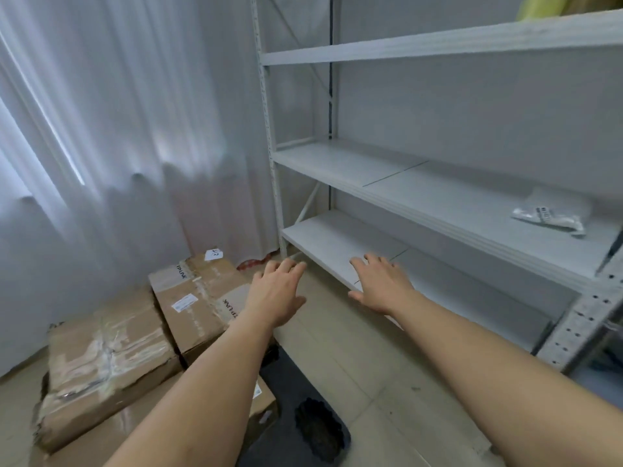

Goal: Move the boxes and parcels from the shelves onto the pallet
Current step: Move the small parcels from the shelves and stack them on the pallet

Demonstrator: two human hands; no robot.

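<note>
Both my arms reach forward toward a white metal shelf rack (438,203). My left hand (278,291) hovers over the floor with fingers relaxed and holds nothing. My right hand (381,284) is spread flat just above the front edge of the lowest shelf board (323,237), also holding nothing. A small grey plastic parcel (553,210) with a label lies on the middle shelf at the right. Something yellow (539,6) sits on the top shelf. Taped cardboard boxes (111,358) (199,298) are stacked low at the left, and what they rest on is hidden.
White curtains (101,129) hang along the left wall behind the boxes. A dark object (296,416) lies on the tiled floor (371,375) beneath my arms. The rack's perforated upright (580,315) stands at the right.
</note>
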